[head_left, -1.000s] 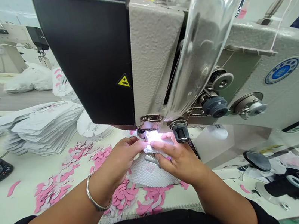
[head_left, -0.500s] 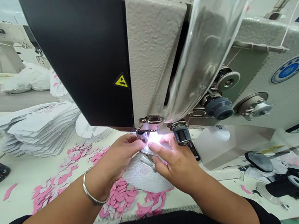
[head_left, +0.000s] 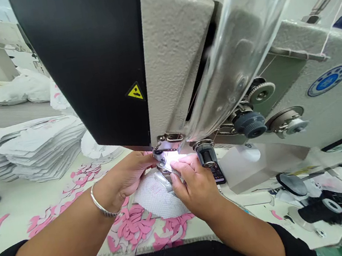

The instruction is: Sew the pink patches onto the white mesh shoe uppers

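Under sewing machine (head_left: 176,58), two hands (head_left: 196,189) pinch one mesh piece (head_left: 156,197).

Sewing mach. (head_left: 175,53) rough matt metal; shield (head_left: 241,39) glossy clear plastic.

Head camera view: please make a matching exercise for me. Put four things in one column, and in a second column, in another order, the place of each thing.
Things:
1. Silver bangle
2. Yellow warning triangle
3. White mesh piece
4. Pink cut pieces

Places:
A. Scattered on the table
B. On the left wrist
C. On the black panel of the sewing machine
D. Just below the left hand and right hand

Right pairs: 1-B, 2-C, 3-D, 4-A.
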Demonstrator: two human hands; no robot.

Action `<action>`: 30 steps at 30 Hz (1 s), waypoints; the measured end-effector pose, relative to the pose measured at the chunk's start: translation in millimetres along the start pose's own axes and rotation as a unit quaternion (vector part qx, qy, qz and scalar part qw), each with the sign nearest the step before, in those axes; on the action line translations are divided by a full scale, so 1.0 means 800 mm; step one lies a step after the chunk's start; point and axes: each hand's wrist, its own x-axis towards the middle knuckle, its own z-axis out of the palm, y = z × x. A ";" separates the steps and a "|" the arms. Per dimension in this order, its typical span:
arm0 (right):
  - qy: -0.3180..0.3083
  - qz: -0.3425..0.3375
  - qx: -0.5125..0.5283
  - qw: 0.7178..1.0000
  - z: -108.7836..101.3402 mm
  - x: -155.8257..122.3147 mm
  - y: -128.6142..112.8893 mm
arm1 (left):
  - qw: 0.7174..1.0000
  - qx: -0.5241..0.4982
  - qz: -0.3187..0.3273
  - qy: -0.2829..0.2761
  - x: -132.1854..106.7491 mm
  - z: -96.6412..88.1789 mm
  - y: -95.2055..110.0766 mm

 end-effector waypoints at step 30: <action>-0.006 -0.076 0.009 0.997 -0.020 -0.005 0.012 | 0.980 0.179 0.035 0.074 -0.044 -0.007 -0.013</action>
